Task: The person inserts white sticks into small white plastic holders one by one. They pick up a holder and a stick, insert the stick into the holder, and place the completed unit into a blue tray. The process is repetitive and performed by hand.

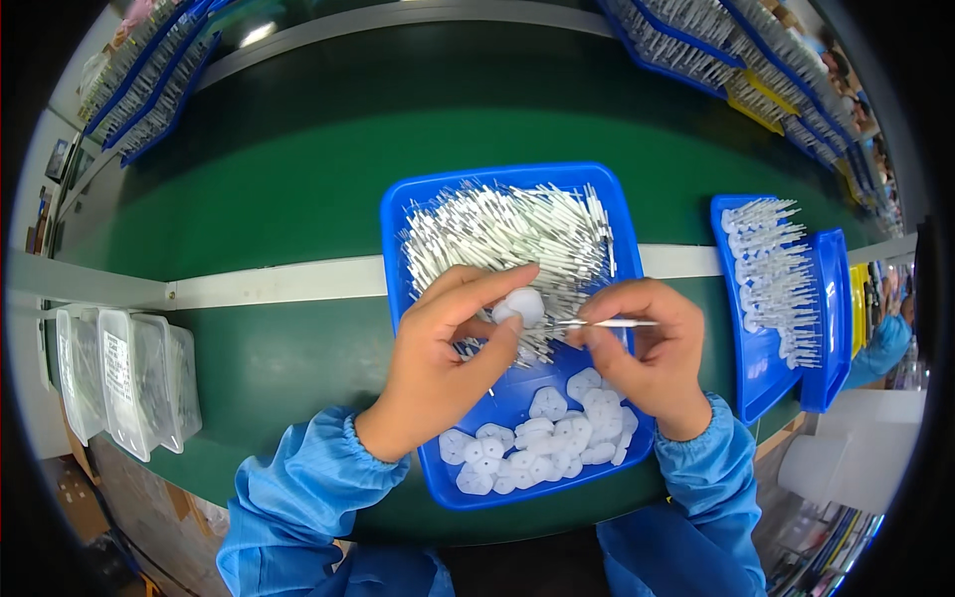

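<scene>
My left hand (448,333) is closed on a white, petal-edged plastic disc (519,306), held between thumb and fingers. Between the thumb and fingers of my right hand (647,343) lies a thin white rod with a metal tip (622,323), the tip pointing left at the disc. Whether the tip touches the disc, I cannot tell. Both hands are above a blue tray (433,468). Its far part is heaped with many similar white rods (507,234); loose white discs with small central holes (547,438) are spread over its near part.
At the right, a smaller blue tray (761,383) carries rods standing in discs. Clear plastic boxes (129,378) are at the left edge of the green table (269,358). Stacked trays of rods (159,80) rise at both far corners. Another person's blue sleeve (883,350) shows far right.
</scene>
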`<action>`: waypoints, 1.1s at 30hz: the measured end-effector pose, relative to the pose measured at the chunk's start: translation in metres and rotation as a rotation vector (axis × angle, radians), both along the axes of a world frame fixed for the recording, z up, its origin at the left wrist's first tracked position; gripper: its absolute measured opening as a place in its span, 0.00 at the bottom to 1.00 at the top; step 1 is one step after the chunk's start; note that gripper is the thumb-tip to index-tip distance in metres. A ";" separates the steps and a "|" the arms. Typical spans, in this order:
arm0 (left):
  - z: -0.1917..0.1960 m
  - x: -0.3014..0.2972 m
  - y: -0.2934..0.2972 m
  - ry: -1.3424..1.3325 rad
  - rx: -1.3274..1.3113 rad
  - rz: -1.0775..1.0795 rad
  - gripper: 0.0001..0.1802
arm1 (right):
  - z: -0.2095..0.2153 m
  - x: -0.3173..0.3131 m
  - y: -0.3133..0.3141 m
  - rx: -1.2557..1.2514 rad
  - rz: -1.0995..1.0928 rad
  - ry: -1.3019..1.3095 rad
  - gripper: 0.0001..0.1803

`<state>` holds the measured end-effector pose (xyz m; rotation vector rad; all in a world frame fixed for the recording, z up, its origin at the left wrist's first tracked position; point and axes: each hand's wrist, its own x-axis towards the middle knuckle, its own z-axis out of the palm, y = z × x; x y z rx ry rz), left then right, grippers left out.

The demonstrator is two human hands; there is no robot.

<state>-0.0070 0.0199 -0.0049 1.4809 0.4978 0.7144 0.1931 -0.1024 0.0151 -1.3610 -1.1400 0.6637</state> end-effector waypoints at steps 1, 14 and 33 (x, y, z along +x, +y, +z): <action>0.000 0.001 -0.001 0.014 -0.002 -0.010 0.26 | 0.000 -0.001 0.002 0.019 0.013 -0.083 0.09; -0.006 -0.001 -0.002 -0.078 -0.031 0.056 0.25 | -0.001 -0.005 0.004 0.058 -0.073 -0.637 0.14; -0.005 0.000 -0.003 0.020 0.122 0.070 0.26 | 0.009 -0.019 0.000 -0.116 -0.109 -0.441 0.08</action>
